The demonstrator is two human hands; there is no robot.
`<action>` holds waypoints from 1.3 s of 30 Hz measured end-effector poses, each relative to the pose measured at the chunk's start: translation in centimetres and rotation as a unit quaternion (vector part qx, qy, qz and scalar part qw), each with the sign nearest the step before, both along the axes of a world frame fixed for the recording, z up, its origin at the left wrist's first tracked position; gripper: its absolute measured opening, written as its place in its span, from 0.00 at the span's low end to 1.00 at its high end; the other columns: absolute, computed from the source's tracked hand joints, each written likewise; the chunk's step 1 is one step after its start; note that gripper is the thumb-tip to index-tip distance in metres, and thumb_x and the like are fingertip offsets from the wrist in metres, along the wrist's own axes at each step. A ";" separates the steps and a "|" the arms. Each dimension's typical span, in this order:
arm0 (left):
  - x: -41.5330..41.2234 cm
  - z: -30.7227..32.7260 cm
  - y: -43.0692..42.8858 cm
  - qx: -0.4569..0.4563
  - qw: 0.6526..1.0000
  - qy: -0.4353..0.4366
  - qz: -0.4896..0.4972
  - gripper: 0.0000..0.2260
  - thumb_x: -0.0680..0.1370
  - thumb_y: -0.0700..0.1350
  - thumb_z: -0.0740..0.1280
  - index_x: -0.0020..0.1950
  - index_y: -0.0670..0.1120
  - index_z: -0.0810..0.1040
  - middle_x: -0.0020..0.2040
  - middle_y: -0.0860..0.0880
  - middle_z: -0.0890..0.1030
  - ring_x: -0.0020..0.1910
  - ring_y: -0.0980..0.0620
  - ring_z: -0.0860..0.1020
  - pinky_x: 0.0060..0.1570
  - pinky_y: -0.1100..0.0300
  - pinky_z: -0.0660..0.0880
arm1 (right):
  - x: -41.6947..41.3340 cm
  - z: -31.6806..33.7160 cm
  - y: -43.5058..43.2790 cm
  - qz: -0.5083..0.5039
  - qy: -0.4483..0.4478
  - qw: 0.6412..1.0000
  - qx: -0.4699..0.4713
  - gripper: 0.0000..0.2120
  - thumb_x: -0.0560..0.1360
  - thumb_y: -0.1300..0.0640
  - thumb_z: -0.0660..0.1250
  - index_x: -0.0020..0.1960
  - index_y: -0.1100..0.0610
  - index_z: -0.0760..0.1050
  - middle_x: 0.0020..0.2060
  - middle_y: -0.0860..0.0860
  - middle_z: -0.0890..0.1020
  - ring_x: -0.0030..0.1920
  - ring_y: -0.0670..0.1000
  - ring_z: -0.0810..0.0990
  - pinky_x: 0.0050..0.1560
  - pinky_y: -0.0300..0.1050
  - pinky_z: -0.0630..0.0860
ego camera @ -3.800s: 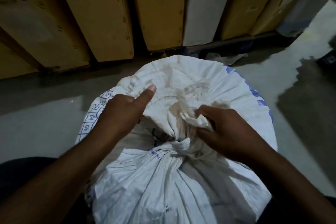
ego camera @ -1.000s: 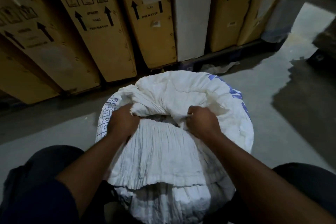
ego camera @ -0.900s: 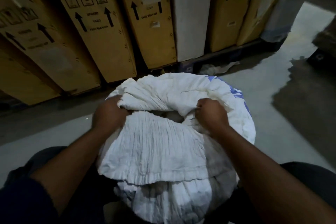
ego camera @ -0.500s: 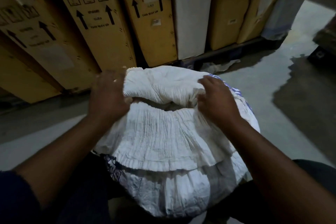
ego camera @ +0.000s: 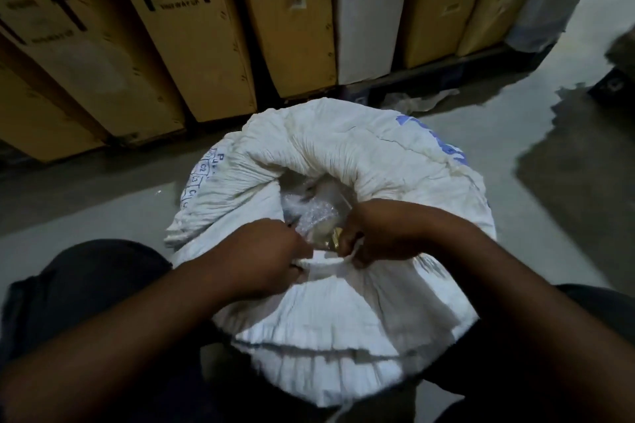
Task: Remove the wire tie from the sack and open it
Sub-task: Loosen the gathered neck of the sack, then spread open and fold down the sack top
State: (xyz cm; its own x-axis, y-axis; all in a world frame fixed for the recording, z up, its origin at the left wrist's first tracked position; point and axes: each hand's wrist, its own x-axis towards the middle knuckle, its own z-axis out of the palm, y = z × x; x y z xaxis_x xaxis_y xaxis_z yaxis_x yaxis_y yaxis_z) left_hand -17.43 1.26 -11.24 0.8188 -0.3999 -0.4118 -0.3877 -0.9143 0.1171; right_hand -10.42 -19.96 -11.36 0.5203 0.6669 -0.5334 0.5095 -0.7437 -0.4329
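Observation:
A white woven sack [ego camera: 343, 154] with blue print stands on the floor between my knees. Its mouth gapes open, with the rim folded outward. Clear plastic wrapping [ego camera: 309, 209] shows inside the opening. My left hand [ego camera: 264, 254] and my right hand [ego camera: 381, 233] sit close together at the near side of the mouth. Each is closed on the near rim of the sack, which stretches as a short taut band between them. No wire tie is visible.
Tall brown cardboard cartons [ego camera: 192, 27] with arrow marks lean in a row just behind the sack, with a white carton [ego camera: 367, 7] among them. Grey concrete floor [ego camera: 96, 203] lies left and right. A crumpled plastic scrap [ego camera: 419, 99] lies behind the sack. My dark-trousered knees flank the sack.
The sack's neck was bunched shut earlier; now its mouth is spread open. My hands moved from the far sides of the rim inward and toward me, gripping the near rim.

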 end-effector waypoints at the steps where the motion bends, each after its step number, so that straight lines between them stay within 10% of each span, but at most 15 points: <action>1: -0.9 0.7 -0.4 0.026 0.999 0.022 -0.020 0.10 0.79 0.55 0.69 0.54 0.51 0.82 0.55 0.50 0.85 0.58 0.48 0.81 0.46 0.58 0.68 | -0.1 0.1 -0.1 0.018 0.036 0.999 -0.013 0.16 0.71 0.58 0.77 0.58 0.51 0.85 0.46 0.42 0.82 0.48 0.43 0.78 0.41 0.23 0.67; 5: -3.3 3.1 -1.0 0.098 0.987 0.123 -0.045 0.17 0.78 0.63 0.68 0.56 0.51 0.79 0.59 0.50 0.82 0.62 0.47 0.79 0.46 0.57 0.66 | -0.9 0.0 0.1 0.086 0.125 0.987 -0.052 0.18 0.72 0.55 0.78 0.61 0.48 0.84 0.52 0.43 0.85 0.54 0.45 0.82 0.60 0.43 0.78; 8: -2.5 4.9 0.1 0.008 0.986 0.167 -0.016 0.27 0.72 0.73 0.68 0.57 0.53 0.81 0.55 0.53 0.84 0.55 0.53 0.81 0.50 0.56 0.76 | -0.7 0.2 -0.2 0.074 0.177 0.981 0.017 0.16 0.74 0.56 0.76 0.62 0.50 0.84 0.53 0.41 0.86 0.51 0.37 0.82 0.58 0.38 0.77; 11: 0.8 5.7 1.7 -0.200 0.972 0.018 0.118 0.29 0.69 0.74 0.69 0.61 0.56 0.84 0.56 0.58 0.85 0.55 0.60 0.81 0.60 0.57 0.78 | 1.1 2.6 -1.3 -0.076 0.177 0.963 0.188 0.14 0.77 0.62 0.72 0.62 0.56 0.84 0.54 0.46 0.87 0.51 0.39 0.83 0.58 0.35 0.76; 15: 7.1 4.0 4.3 -0.224 0.916 -0.196 0.269 0.25 0.77 0.61 0.73 0.70 0.51 0.79 0.68 0.48 0.79 0.67 0.47 0.77 0.61 0.56 0.71 | 5.1 4.8 -2.5 -0.324 -0.002 0.891 0.317 0.09 0.77 0.60 0.72 0.57 0.57 0.84 0.46 0.55 0.88 0.47 0.54 0.87 0.51 0.53 0.83; 18: 9.7 1.4 7.0 -0.157 0.919 -0.131 0.337 0.34 0.72 0.70 0.72 0.71 0.50 0.78 0.69 0.44 0.77 0.67 0.42 0.77 0.59 0.53 0.73 | 7.2 2.6 -3.7 -0.345 -0.208 0.889 0.217 0.08 0.76 0.53 0.74 0.53 0.55 0.86 0.41 0.47 0.85 0.43 0.47 0.84 0.48 0.43 0.79; 22: 10.5 1.0 9.1 -0.041 0.939 0.071 0.335 0.35 0.72 0.74 0.69 0.63 0.46 0.83 0.64 0.45 0.81 0.58 0.46 0.78 0.51 0.57 0.70 | 8.2 -0.6 -3.7 -0.319 -0.214 0.909 0.162 0.11 0.73 0.45 0.75 0.48 0.51 0.87 0.43 0.43 0.87 0.45 0.43 0.84 0.45 0.28 0.70; 25: 11.2 1.7 11.2 -0.005 0.938 0.185 0.293 0.36 0.59 0.80 0.71 0.41 0.47 0.86 0.41 0.51 0.85 0.41 0.51 0.79 0.41 0.58 0.70 | 9.1 -1.7 -2.7 -0.295 -0.190 0.923 0.159 0.14 0.71 0.40 0.75 0.48 0.49 0.86 0.43 0.43 0.86 0.42 0.42 0.83 0.45 0.33 0.73; 30: 12.0 1.2 11.8 -0.050 0.947 0.204 0.242 0.15 0.69 0.60 0.80 0.37 0.49 0.88 0.37 0.50 0.87 0.39 0.56 0.80 0.44 0.59 0.73 | 10.4 -1.9 -1.4 -0.287 -0.124 0.933 0.180 0.20 0.68 0.34 0.74 0.51 0.45 0.85 0.43 0.42 0.86 0.45 0.41 0.83 0.48 0.36 0.76; 35: 12.5 0.6 10.0 0.017 0.939 0.244 0.241 0.27 0.67 0.72 0.74 0.36 0.47 0.85 0.32 0.54 0.86 0.27 0.61 0.77 0.36 0.62 0.72 | 10.7 -1.4 -0.3 -0.214 -0.126 0.954 0.167 0.08 0.70 0.43 0.77 0.46 0.46 0.85 0.39 0.42 0.86 0.43 0.40 0.81 0.41 0.30 0.72; 39: 13.0 0.4 10.8 -0.023 0.953 0.188 0.235 0.16 0.73 0.57 0.79 0.34 0.47 0.84 0.28 0.53 0.83 0.32 0.54 0.79 0.38 0.60 0.73 | 11.1 -1.4 -0.5 -0.209 -0.122 0.958 0.154 0.03 0.74 0.54 0.76 0.41 0.49 0.85 0.35 0.42 0.86 0.40 0.39 0.82 0.37 0.26 0.71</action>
